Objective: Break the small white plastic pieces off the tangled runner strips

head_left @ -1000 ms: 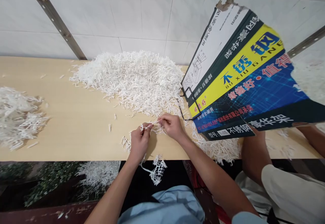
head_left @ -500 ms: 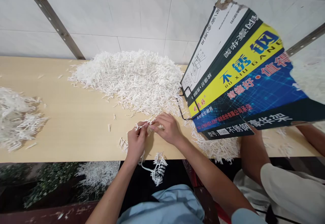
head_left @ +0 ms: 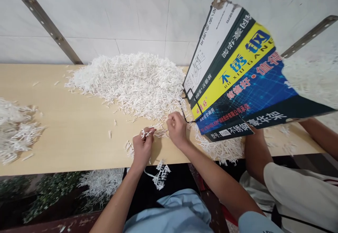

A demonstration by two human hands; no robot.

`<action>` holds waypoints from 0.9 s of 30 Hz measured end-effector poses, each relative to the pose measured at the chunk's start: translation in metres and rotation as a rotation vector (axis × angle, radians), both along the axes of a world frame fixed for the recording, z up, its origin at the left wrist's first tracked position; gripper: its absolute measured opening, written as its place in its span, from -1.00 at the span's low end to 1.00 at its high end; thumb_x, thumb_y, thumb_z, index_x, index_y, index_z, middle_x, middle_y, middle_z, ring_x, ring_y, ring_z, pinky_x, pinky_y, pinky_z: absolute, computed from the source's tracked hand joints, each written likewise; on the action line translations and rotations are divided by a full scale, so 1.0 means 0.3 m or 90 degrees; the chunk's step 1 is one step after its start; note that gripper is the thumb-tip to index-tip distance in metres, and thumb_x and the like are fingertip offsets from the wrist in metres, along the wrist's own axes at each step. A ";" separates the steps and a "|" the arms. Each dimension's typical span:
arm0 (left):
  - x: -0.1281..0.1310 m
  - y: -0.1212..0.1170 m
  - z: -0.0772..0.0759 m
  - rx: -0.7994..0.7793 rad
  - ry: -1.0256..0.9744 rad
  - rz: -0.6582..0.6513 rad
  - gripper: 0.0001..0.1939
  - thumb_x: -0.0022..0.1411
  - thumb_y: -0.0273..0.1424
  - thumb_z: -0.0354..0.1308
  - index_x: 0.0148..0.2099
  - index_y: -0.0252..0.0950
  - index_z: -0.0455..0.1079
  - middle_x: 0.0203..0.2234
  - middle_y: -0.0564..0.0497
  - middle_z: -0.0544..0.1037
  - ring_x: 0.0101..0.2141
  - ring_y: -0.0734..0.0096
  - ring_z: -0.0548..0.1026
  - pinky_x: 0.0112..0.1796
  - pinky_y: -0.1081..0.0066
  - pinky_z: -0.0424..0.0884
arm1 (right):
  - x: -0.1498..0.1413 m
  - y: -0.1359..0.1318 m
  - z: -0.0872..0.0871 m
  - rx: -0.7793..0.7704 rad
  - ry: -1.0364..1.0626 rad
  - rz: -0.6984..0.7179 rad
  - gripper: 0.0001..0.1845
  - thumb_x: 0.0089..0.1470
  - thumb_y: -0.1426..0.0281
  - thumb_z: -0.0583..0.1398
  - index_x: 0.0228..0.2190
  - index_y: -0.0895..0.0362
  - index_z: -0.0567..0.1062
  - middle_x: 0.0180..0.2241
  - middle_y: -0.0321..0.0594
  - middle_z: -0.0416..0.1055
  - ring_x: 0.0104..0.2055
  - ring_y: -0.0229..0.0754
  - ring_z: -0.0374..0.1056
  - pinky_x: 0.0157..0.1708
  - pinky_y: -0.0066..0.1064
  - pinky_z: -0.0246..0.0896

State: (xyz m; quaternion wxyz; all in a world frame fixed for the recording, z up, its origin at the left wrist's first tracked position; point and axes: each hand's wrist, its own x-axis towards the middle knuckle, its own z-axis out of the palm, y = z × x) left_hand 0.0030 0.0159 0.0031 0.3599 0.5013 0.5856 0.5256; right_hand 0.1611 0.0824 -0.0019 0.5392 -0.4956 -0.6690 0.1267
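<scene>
A white branching strand (head_left: 144,133) is pinched in my left hand (head_left: 143,146), thumb against curled fingers. Its tail hangs below, over the table's front edge, ending in a tangled white branching cluster (head_left: 161,175). To the right, my right hand (head_left: 177,130) is closed, fingers curled together, just above the table and apart from the left. Whatever its fingers hold, if anything, is hidden. Between the hands lie loose white sticks (head_left: 161,133). Close behind them spreads a large heap of short white pieces (head_left: 132,81).
A printed cardboard sheet (head_left: 237,81) stands upright in a black wire holder (head_left: 190,120) on the wooden table (head_left: 74,131). Another white pile (head_left: 17,131) is at left. Beyond the cardboard, a co-worker's arm (head_left: 256,152) shows. White branching strands (head_left: 101,183) hang below the edge.
My right hand has moved away from my left, to the right and slightly up, its fingers now curled in. The left keeps hold of the strand. The whole view has shifted slightly.
</scene>
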 end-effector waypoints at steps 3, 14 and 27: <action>-0.005 -0.023 0.010 0.002 -0.070 0.072 -0.64 0.35 -0.11 0.17 -0.29 -0.30 0.54 -0.66 0.16 0.26 -0.61 0.52 0.19 -0.52 0.46 0.12 | 0.011 0.009 -0.002 -0.104 0.059 -0.050 -0.68 0.34 0.41 0.02 -0.50 0.05 0.26 -0.52 -0.32 0.27 -0.43 -0.18 0.21 -0.35 -0.34 0.09; -0.048 -0.098 0.133 0.023 -0.302 0.114 -0.62 0.35 -0.13 0.23 -0.39 -0.32 0.43 -0.40 0.02 0.48 -0.54 0.59 0.29 -0.34 0.43 0.34 | -0.041 -0.115 0.101 -0.012 -0.039 0.176 -0.75 0.37 0.32 0.03 -0.18 0.08 0.50 -0.16 -0.07 0.51 -0.04 0.01 0.41 0.03 -0.14 0.26; -0.121 -0.177 0.154 -0.122 -0.055 -0.253 -0.60 0.18 -0.27 0.39 0.08 -0.19 0.58 -0.10 -0.09 0.66 -0.10 0.18 0.59 -0.02 0.30 0.47 | -0.104 -0.364 0.155 -0.485 0.403 0.289 -0.74 0.22 0.16 0.28 -0.33 0.10 0.48 -0.57 -0.38 0.28 -0.55 -0.30 0.20 -0.52 -0.46 0.18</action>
